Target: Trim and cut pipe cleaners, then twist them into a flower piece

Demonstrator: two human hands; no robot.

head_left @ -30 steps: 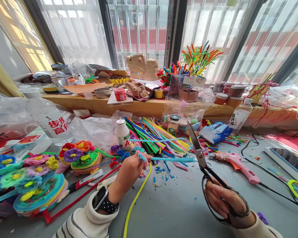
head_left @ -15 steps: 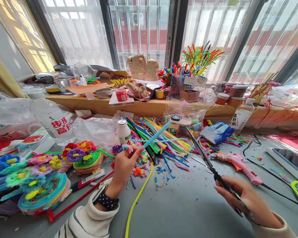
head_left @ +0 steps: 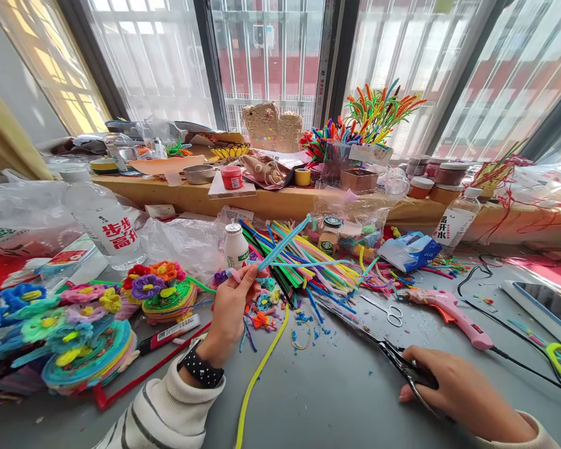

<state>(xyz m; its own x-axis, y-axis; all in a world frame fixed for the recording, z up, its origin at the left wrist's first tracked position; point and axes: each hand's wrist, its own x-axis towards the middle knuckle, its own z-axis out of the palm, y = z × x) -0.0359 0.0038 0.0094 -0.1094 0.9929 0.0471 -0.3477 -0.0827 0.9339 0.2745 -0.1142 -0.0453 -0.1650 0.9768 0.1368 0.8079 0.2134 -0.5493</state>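
Observation:
My left hand (head_left: 230, 312) pinches light blue pipe cleaners (head_left: 285, 242), which point up and to the right over a heap of coloured pipe cleaners (head_left: 325, 274). Something pale pink shows at the fingertips. My right hand (head_left: 458, 386) is closed on the handles of large black-handled scissors (head_left: 378, 342). Their blades look together, low over the table and directed left toward the heap. A long yellow pipe cleaner (head_left: 262, 371) lies between my hands. Small blue scraps are scattered near the blade tips.
Pipe-cleaner flowers (head_left: 81, 305) crowd the left side. A small white bottle (head_left: 236, 246) stands behind my left hand. Small silver scissors (head_left: 387, 310), a pink glue gun (head_left: 453, 312) with its cord, and a white-edged device (head_left: 542, 305) lie at the right. Jars line the ledge (head_left: 280, 199).
My right hand has lowered the scissors from a raised, upright slant to low over the table, tips leftward. The blue pipe cleaners in my left hand have shifted slightly left and tilt more steeply.

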